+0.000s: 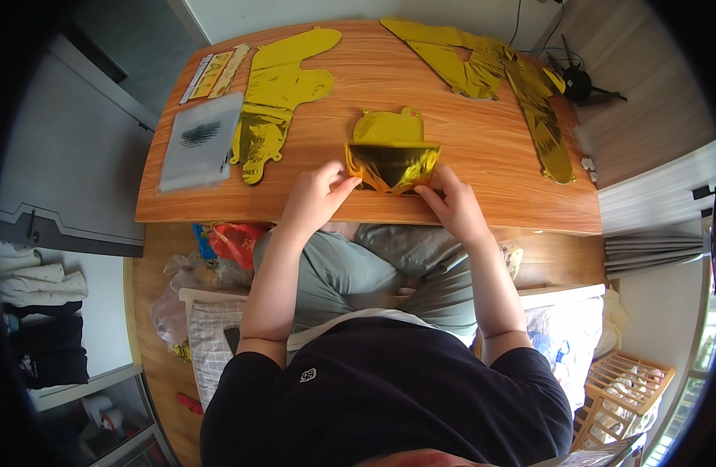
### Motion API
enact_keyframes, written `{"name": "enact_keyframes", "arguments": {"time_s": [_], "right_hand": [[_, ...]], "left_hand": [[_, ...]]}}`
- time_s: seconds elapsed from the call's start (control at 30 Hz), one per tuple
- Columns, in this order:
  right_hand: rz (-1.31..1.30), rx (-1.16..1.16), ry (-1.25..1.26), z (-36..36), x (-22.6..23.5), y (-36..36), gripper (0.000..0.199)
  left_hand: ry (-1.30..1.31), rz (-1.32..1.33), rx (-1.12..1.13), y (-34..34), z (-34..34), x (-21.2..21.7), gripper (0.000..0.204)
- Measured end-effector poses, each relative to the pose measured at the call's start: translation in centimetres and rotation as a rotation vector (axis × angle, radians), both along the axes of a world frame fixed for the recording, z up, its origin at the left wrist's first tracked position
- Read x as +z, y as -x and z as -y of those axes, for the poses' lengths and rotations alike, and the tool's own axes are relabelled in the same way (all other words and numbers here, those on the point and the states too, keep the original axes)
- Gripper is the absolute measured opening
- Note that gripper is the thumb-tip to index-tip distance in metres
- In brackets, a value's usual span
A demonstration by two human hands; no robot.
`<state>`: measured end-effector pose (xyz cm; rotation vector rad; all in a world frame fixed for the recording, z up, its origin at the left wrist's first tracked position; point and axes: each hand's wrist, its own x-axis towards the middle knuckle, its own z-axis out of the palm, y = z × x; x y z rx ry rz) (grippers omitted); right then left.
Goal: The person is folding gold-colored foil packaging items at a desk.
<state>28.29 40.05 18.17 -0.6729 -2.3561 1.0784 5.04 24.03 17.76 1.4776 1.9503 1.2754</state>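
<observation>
Between my hands is a flat, shiny gold foil balloon (393,165), its near part folded up and its far part with small tabs lying on the table. My left hand (321,194) pinches the left edge of the fold between thumb and fingers. On the opposite edge, my right hand (453,204) pinches the foil the same way. A larger flat foil balloon (284,86) lies to the left, partly creased. At the far right is another angular foil balloon (463,62), with a long foil strip (541,117) running toward the table's right edge.
The wooden table (335,206) curves in front of me. On its left lie a clear plastic bag (198,144) and some printed packets (212,76). A black device with antennas (580,82) stands beyond the right edge. Below the table are a red bag (235,243) and a wooden rack (626,385).
</observation>
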Motion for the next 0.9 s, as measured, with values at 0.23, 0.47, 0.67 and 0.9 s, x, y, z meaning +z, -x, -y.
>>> {"name": "enact_keyframes", "arguments": {"time_s": [0.23,0.47,0.67,0.9], "right_hand": [[-0.031,-0.158,0.055,0.6,0.7,0.9,0.082],[0.02,-0.176,0.095,0.5,0.8,1.3,0.082],[0.022,-0.179,0.097,0.6,0.9,1.7,0.081],[0.043,-0.125,0.064,0.4,1.1,1.9,0.079]], "left_hand": [[0.079,0.016,0.142,-0.8,-0.6,0.7,0.053],[-0.089,0.08,0.108,-0.7,-0.5,-0.8,0.07],[-0.132,0.038,0.098,-0.9,-0.3,-0.7,0.057],[-0.141,-0.674,0.077,-2.8,0.3,-0.6,0.038]]}}
